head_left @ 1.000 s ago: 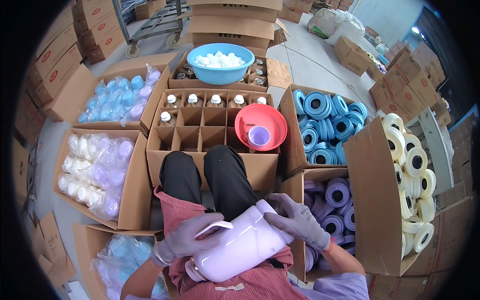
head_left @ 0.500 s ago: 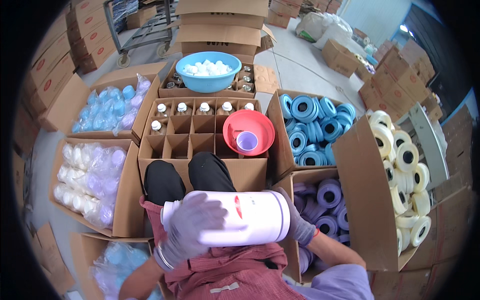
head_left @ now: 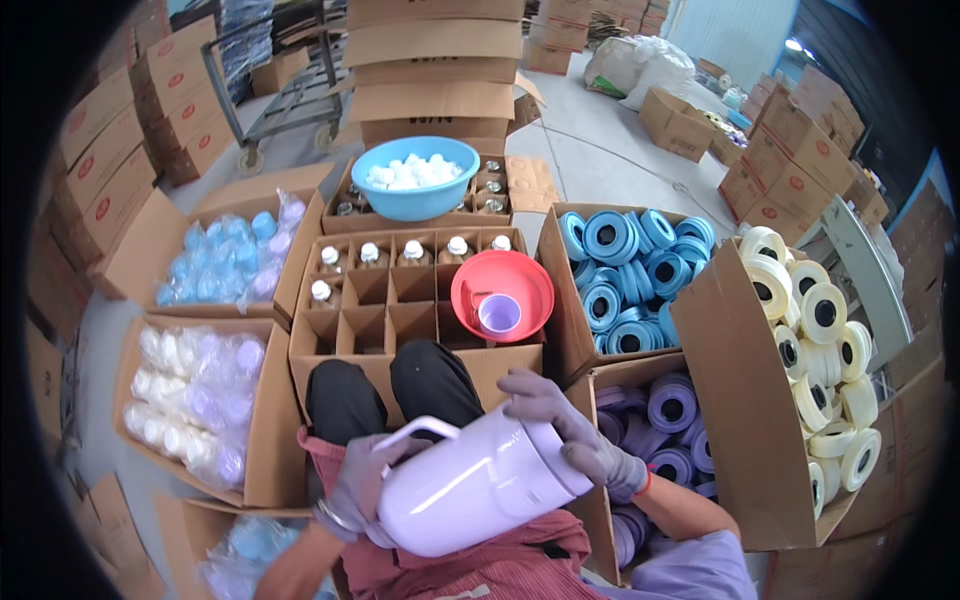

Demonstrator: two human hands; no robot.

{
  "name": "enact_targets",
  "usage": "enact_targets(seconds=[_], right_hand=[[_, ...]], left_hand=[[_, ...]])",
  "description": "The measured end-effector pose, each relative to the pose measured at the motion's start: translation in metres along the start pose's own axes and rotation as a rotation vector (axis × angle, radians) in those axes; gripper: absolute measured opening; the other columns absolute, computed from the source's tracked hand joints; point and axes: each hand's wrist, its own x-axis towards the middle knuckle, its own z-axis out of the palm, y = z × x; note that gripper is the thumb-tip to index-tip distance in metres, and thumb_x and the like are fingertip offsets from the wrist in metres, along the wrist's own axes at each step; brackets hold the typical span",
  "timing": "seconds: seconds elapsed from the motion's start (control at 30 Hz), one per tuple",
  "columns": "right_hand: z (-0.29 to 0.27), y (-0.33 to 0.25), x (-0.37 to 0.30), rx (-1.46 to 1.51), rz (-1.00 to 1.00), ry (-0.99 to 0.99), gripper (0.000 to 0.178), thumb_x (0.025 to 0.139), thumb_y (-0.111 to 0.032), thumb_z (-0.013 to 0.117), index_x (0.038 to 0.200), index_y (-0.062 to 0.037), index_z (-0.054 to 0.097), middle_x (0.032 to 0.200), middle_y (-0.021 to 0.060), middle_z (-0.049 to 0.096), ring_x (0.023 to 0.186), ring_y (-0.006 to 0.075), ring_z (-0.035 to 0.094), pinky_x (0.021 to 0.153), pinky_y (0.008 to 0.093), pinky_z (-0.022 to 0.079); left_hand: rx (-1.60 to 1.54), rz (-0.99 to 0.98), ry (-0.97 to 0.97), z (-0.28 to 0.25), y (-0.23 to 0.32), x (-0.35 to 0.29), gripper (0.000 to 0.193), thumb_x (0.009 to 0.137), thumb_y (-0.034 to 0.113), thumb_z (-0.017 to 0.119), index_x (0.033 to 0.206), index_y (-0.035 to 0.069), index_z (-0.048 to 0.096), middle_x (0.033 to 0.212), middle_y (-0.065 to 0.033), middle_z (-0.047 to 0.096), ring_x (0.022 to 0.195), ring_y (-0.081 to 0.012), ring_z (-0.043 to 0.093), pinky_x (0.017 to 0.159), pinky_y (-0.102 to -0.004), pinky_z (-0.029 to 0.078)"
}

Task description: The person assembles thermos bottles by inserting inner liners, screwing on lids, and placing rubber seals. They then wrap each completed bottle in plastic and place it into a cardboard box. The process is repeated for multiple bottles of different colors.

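Observation:
A glossy lilac vacuum jug [head_left: 455,490] with a loop handle lies tilted across my lap, its ringed end up to the right. My left hand [head_left: 362,480] is closed around the lower left end beside the handle. My right hand [head_left: 580,435] grips the ringed right end, its fingers bent over the rim. Just ahead of my knees, a red bowl [head_left: 535,290] with a lilac cup [head_left: 499,315] in it rests on a divided carton [head_left: 420,372]. White-topped bottles [head_left: 413,253] stand in several of that carton's cells.
A blue basin [head_left: 418,205] of small white pieces sits on another carton. To the right, cartons hold blue rings [head_left: 610,235], lilac rings [head_left: 672,402] and cream rings [head_left: 825,312]. At left are cartons of bagged blue cups [head_left: 230,245] and bagged white and lilac cups [head_left: 170,385].
The jug has turned and tilted in my hands, bringing its handle into sight and hiding the red mark. My left hand has moved down to its left end; my right hand now reaches over its right end.

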Motion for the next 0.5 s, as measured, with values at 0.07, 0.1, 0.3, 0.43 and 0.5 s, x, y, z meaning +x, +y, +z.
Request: enact_targets(seconds=[0.07,0.1,0.3,0.43,0.5], right_hand=[[-0.001,0.011,-0.002,0.352,0.211,0.052,0.042,0.1,-0.03,0.05,0.132,-0.0034,0.049,0.116,0.0081,0.054,0.106,0.0163,0.056,0.099,0.0338,0.046],[0.002,0.022,-0.011,0.675,0.493,0.198,0.043,0.099,-0.031,0.051,0.132,-0.003,0.049,0.116,0.0079,0.054,0.106,0.0158,0.056,0.099,0.0334,0.046],[-0.004,-0.003,-0.002,-0.163,0.172,-0.098,0.048,0.105,-0.031,0.035,0.143,-0.0021,0.042,0.145,0.0192,0.038,0.14,0.0315,0.033,0.114,0.036,0.029],[-0.005,-0.056,0.026,-0.235,-0.317,-0.559,0.09,0.074,-0.045,0.074,0.148,-0.0076,0.039,0.155,0.0273,0.025,0.145,0.045,0.023,0.116,0.055,0.019],[-0.006,-0.045,0.02,-0.215,-0.248,-0.524,0.091,0.071,-0.039,0.075,0.148,-0.0064,0.038,0.155,0.0269,0.025,0.145,0.0448,0.023,0.117,0.0534,0.019]], left_hand=[[0.104,0.267,0.079,0.009,-0.004,0.0,0.018,0.086,0.003,0.064,0.101,-0.003,0.073,0.102,-0.0128,0.073,0.096,-0.0195,0.069,0.093,-0.0322,0.051],[0.259,0.585,0.075,0.015,-0.003,0.005,0.019,0.083,0.0,0.065,0.1,-0.002,0.073,0.102,-0.0139,0.073,0.098,-0.0226,0.07,0.097,-0.034,0.05],[-0.133,-0.025,-0.032,-0.01,-0.009,0.001,0.025,0.095,0.007,0.055,0.111,-0.004,0.07,0.101,-0.0085,0.072,0.093,-0.0141,0.069,0.086,-0.0259,0.054],[-0.316,-0.161,-0.095,0.007,-0.056,-0.02,0.026,0.1,0.014,0.048,0.105,0.0,0.068,0.096,-0.002,0.069,0.08,-0.0064,0.064,0.069,-0.0218,0.05],[0.129,0.123,-0.125,-0.004,-0.079,-0.019,0.026,0.1,0.016,0.05,0.103,-0.001,0.069,0.095,-0.0028,0.07,0.08,-0.0074,0.064,0.069,-0.0218,0.05]])
